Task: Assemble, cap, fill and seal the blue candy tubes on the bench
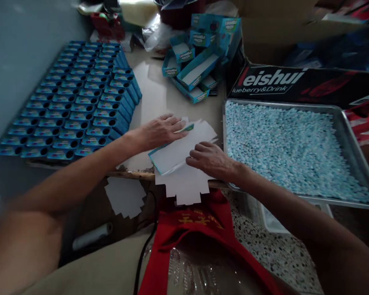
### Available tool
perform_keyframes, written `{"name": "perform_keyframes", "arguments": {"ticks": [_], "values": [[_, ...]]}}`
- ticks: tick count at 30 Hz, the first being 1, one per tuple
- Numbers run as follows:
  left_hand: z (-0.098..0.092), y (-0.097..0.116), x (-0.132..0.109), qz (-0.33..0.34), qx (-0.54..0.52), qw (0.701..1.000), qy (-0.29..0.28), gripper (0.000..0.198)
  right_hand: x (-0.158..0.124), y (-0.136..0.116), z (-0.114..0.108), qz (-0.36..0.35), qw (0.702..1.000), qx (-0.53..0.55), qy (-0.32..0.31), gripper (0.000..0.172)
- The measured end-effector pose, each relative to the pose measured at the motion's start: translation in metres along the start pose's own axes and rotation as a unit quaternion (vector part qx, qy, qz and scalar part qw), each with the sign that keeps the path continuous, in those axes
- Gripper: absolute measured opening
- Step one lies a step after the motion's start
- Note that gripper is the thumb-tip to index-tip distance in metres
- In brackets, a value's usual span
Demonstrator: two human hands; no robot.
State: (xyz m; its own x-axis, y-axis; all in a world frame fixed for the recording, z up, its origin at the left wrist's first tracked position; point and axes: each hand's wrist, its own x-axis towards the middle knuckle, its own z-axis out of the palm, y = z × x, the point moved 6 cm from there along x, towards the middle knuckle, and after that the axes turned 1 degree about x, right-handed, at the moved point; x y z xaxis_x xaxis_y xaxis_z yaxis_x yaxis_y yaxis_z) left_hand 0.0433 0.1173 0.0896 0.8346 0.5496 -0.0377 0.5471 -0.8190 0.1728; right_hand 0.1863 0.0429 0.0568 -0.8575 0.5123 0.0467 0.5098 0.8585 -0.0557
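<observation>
My left hand point(161, 130) lies flat, fingers stretched out, on top of a flat unfolded carton blank point(175, 153), white inside with a blue printed edge. My right hand point(209, 159) rests on the same blank's near right side, fingers curled down onto it. More white flat blanks point(186, 186) lie beneath, hanging over the table's front edge.
Rows of small filled blue boxes point(76, 102) cover the left of the table. A metal tray point(353, 151) of pale blue candies sits at the right. Open blue display cartons point(199, 65) are piled at the back. A dark printed cardboard box point(295, 82) stands behind the tray. Blanks point(124, 196) lie below.
</observation>
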Motion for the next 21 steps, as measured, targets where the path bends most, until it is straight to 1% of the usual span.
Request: {"name": "perform_keyframes", "arguments": {"ticks": [2,3,5,6,7,8,10,11,13,14,15,16,17,18,20,21], "values": [[-0.004,0.029,-0.032,-0.07,0.023,0.995,0.061,0.026,0.008,-0.009,0.003,0.037,0.999,0.036,-0.002,0.015],[0.0,0.043,-0.048,-0.105,0.032,0.991,0.08,0.026,0.012,-0.012,0.004,0.061,0.996,0.062,0.004,0.015],[0.02,0.067,-0.073,-0.167,0.037,0.981,0.094,0.023,0.018,-0.016,0.006,0.095,0.989,0.115,0.016,0.017],[0.032,0.073,-0.08,-0.198,0.039,0.974,0.103,0.022,0.019,-0.016,0.007,0.109,0.985,0.136,0.022,0.017],[0.041,0.075,-0.083,-0.228,0.039,0.966,0.114,0.025,0.018,-0.014,0.008,0.122,0.981,0.149,0.027,0.019],[0.049,0.072,-0.083,-0.254,0.035,0.958,0.126,0.028,0.016,-0.011,0.008,0.135,0.978,0.156,0.033,0.021],[0.059,0.056,-0.074,-0.292,0.004,0.947,0.131,0.032,0.006,-0.002,0.01,0.16,0.974,0.157,0.047,0.026],[0.063,0.045,-0.067,-0.301,-0.027,0.946,0.115,0.03,0.0,0.003,0.012,0.176,0.971,0.155,0.054,0.029],[0.069,0.023,-0.053,-0.308,-0.111,0.943,0.05,0.024,-0.013,0.011,0.017,0.213,0.963,0.148,0.068,0.039],[0.072,0.014,-0.048,-0.314,-0.149,0.937,0.018,0.02,-0.018,0.014,0.02,0.232,0.96,0.139,0.075,0.042],[0.074,0.008,-0.045,-0.318,-0.175,0.932,-0.001,0.017,-0.021,0.014,0.024,0.247,0.958,0.124,0.081,0.043],[0.074,0.004,-0.044,-0.318,-0.183,0.93,-0.002,0.015,-0.022,0.012,0.026,0.253,0.958,0.105,0.085,0.043],[0.073,0.003,-0.044,-0.313,-0.173,0.934,0.017,0.013,-0.021,0.009,0.029,0.251,0.96,0.085,0.087,0.042],[0.07,0.004,-0.045,-0.304,-0.147,0.94,0.051,0.011,-0.019,0.004,0.031,0.244,0.964,0.069,0.085,0.041],[0.067,0.014,-0.05,-0.274,-0.075,0.95,0.126,0.013,-0.014,-0.005,0.035,0.221,0.971,0.06,0.076,0.041],[0.067,0.021,-0.054,-0.262,-0.038,0.952,0.152,0.016,-0.012,-0.01,0.037,0.208,0.974,0.061,0.071,0.041]]}}
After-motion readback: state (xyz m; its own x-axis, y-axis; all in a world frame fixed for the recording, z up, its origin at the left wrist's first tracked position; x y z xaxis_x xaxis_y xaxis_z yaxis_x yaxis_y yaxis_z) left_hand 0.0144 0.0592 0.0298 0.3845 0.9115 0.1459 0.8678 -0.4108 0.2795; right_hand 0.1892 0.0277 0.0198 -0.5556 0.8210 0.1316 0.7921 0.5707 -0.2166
